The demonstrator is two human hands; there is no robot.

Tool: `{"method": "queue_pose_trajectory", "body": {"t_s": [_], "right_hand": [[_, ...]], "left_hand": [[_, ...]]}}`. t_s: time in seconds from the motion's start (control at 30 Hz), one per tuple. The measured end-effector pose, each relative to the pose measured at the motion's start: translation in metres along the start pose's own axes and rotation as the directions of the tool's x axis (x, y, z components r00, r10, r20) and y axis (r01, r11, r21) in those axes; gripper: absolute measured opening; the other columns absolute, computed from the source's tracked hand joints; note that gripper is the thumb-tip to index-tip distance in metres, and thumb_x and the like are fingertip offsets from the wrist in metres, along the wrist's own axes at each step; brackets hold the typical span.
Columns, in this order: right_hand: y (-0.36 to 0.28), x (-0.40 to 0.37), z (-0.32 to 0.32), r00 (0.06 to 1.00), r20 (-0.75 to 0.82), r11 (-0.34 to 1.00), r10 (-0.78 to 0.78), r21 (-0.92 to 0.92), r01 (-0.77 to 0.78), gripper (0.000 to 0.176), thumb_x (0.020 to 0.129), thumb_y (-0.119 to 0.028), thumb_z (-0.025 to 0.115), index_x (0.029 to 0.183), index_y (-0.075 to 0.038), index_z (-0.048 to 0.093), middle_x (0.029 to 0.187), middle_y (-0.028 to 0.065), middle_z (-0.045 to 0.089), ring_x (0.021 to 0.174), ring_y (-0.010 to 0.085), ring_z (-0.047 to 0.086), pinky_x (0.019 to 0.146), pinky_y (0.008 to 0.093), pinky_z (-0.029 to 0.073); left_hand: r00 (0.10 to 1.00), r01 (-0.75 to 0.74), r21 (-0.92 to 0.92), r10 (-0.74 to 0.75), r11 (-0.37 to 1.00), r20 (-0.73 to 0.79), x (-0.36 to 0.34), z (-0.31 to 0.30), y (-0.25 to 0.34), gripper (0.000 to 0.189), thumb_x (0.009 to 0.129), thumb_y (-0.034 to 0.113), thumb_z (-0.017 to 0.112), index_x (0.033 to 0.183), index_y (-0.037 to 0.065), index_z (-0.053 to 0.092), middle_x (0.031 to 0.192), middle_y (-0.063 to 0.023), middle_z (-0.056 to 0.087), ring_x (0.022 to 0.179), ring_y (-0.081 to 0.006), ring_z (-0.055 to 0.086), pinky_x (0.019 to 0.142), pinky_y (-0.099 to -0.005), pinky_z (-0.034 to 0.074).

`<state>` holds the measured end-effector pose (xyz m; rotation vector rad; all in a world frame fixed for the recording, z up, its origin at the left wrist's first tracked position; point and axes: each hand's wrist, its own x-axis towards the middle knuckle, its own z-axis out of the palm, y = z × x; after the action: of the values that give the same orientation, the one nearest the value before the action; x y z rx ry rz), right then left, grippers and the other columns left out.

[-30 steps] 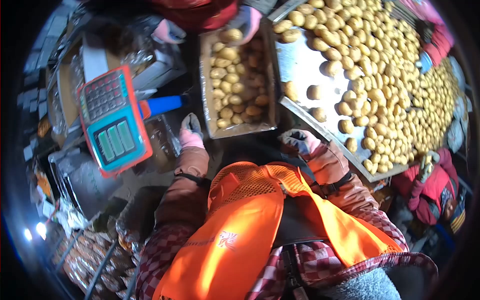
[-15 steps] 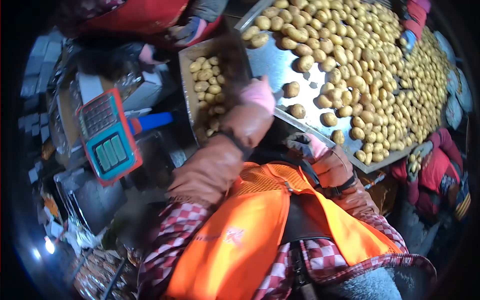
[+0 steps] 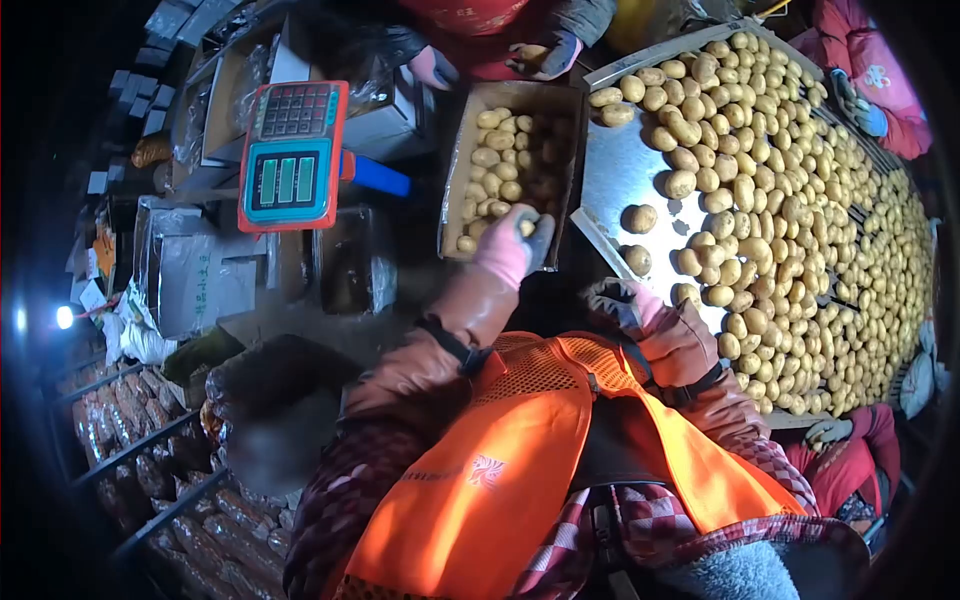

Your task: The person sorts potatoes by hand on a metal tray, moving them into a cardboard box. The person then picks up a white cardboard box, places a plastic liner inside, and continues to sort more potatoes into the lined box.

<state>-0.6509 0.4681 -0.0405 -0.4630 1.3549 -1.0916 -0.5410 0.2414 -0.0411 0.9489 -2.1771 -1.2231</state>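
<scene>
My left hand (image 3: 512, 248), in a pink and grey glove, reaches over the near end of a cardboard box (image 3: 452, 170). Its fingers are closed around a potato (image 3: 527, 228). Several loose potatoes (image 3: 487, 157) lie in the box, its right side in shadow. My right hand (image 3: 625, 306), gloved the same way, is drawn in before my chest, close to the near edge of the metal sorting table (image 3: 622, 165). Its fingers are curled, and what they hold, if anything, cannot be made out. A broad layer of potatoes (image 3: 760, 220) covers much of that table.
Left of the box stands a digital scale display (image 3: 290, 158) with a red frame. Stacked cartons (image 3: 205, 275) and bagged goods (image 3: 150, 440) fill the left side. Co-workers' gloved hands show at the top (image 3: 545, 58), upper right (image 3: 862, 108) and lower right (image 3: 830, 432).
My left hand has moved from the table's edge leftward over the box, and a potato now shows in it. My right hand stays near my chest. The whole view has turned and shifted.
</scene>
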Motion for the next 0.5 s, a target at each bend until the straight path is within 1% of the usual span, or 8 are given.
{"method": "queue_pose_trajectory", "body": {"t_s": [0.07,0.1,0.17,0.23,0.3,0.37,0.43,0.5], "right_hand": [[-0.005,0.005,0.002,0.999,0.035,0.998,0.013,-0.061,-0.011,0.022,0.092,-0.015,0.069,0.110,-0.004,0.068,0.098,0.0030,0.071,0.090,0.0119,0.063,0.081,0.0280,0.051],[-0.006,0.005,0.004,0.999,0.047,0.996,0.023,-0.087,-0.019,0.021,0.092,-0.014,0.069,0.110,-0.004,0.068,0.099,0.0031,0.071,0.091,0.0122,0.063,0.082,0.0281,0.051],[-0.012,0.003,0.009,0.999,0.021,0.996,0.047,-0.072,-0.045,0.022,0.092,-0.013,0.069,0.111,-0.004,0.067,0.098,0.0030,0.071,0.091,0.0123,0.063,0.082,0.0280,0.051],[-0.012,0.006,0.010,0.999,-0.016,0.998,0.048,-0.043,-0.049,0.023,0.092,-0.013,0.070,0.112,-0.004,0.067,0.099,0.0030,0.070,0.091,0.0124,0.063,0.082,0.0278,0.051],[0.004,0.006,0.011,0.997,-0.059,0.999,0.050,0.014,-0.049,0.023,0.091,-0.012,0.071,0.113,-0.004,0.067,0.099,0.0031,0.070,0.090,0.0123,0.063,0.081,0.0276,0.051],[0.011,0.007,0.019,0.978,-0.132,0.977,0.164,0.159,-0.143,0.024,0.091,-0.012,0.071,0.113,-0.004,0.066,0.099,0.0033,0.070,0.089,0.0124,0.063,0.080,0.0277,0.052],[0.011,0.014,0.031,0.962,-0.162,0.964,0.219,0.186,-0.188,0.025,0.091,-0.012,0.072,0.114,-0.003,0.066,0.100,0.0033,0.070,0.089,0.0125,0.063,0.080,0.0278,0.052],[-0.001,0.022,0.043,0.954,-0.182,0.965,0.238,0.152,-0.212,0.026,0.091,-0.013,0.072,0.114,-0.003,0.066,0.099,0.0033,0.070,0.089,0.0128,0.063,0.080,0.0278,0.053]], "left_hand": [[0.984,-0.097,0.057,0.104,0.994,-0.144,-0.001,-0.007,-0.045,0.020,0.080,0.016,0.082,0.090,0.008,0.067,0.079,-0.0097,0.070,0.070,-0.0201,0.067,0.070,-0.0317,0.055],[0.994,-0.095,0.206,0.106,0.974,-0.041,0.003,-0.033,-0.009,0.033,0.080,0.022,0.082,0.108,0.009,0.067,0.100,-0.0158,0.070,0.090,-0.0302,0.069,0.081,-0.0363,0.055],[0.977,-0.078,0.641,0.188,0.764,-0.105,0.010,-0.052,0.004,0.055,0.081,0.031,0.079,0.129,0.012,0.059,0.126,-0.0233,0.059,0.111,-0.0392,0.060,0.095,-0.0436,0.050],[0.944,-0.077,0.634,0.261,0.770,-0.202,0.021,-0.072,-0.016,0.068,0.083,0.038,0.076,0.141,0.018,0.049,0.140,-0.0267,0.046,0.121,-0.0439,0.051,0.103,-0.0491,0.043],[0.910,-0.025,0.599,0.266,0.800,-0.318,0.032,-0.086,-0.050,0.068,0.082,0.051,0.072,0.138,0.018,0.052,0.139,-0.0268,0.047,0.125,-0.0444,0.049,0.103,-0.0525,0.042],[0.927,0.127,0.615,0.127,0.778,-0.353,0.031,-0.094,-0.104,0.061,0.084,0.045,0.071,0.135,0.015,0.056,0.132,-0.0273,0.053,0.121,-0.0447,0.052,0.100,-0.0515,0.044],[0.903,0.377,0.494,-0.194,0.783,-0.382,0.027,-0.103,-0.131,0.055,0.086,0.041,0.070,0.131,0.012,0.058,0.121,-0.0284,0.060,0.114,-0.0456,0.057,0.097,-0.0506,0.047],[0.909,0.368,0.496,-0.192,0.787,-0.369,0.021,-0.105,-0.177,0.050,0.087,0.041,0.068,0.127,0.011,0.061,0.114,-0.0266,0.065,0.108,-0.0438,0.061,0.094,-0.0482,0.049]]}}
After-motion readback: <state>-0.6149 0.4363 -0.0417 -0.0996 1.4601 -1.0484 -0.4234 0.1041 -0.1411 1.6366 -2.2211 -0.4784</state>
